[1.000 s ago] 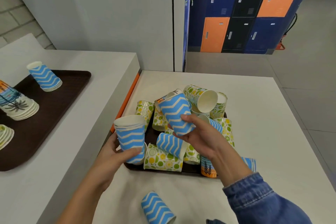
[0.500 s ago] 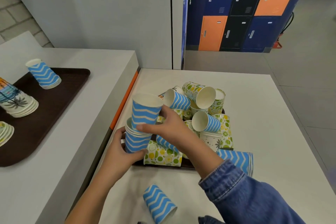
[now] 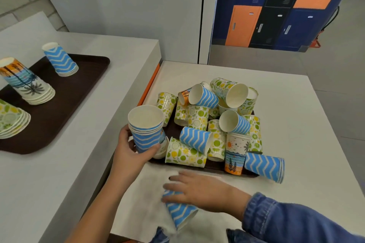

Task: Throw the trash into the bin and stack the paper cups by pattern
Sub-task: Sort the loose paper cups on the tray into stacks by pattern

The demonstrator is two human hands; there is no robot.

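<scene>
L hand (image 3: 131, 149) grips a nested stack of blue zigzag cups (image 3: 146, 129), upright, mouth up, at the near-left corner of the dark tray (image 3: 215, 167) w/ the jumbled cup pile (image 3: 212, 122). R hand (image 3: 199, 188), blurred, fingers spread flat over a lone blue cup (image 3: 180, 211) lying on its side on the white table (image 3: 296, 116); can't tell if it's gripped. Left counter: 2nd tray (image 3: 79, 85) w/ sorted stacks, rims down: blue (image 3: 60, 59), palm (image 3: 25, 82), lemon (image 3: 10, 118).
</scene>
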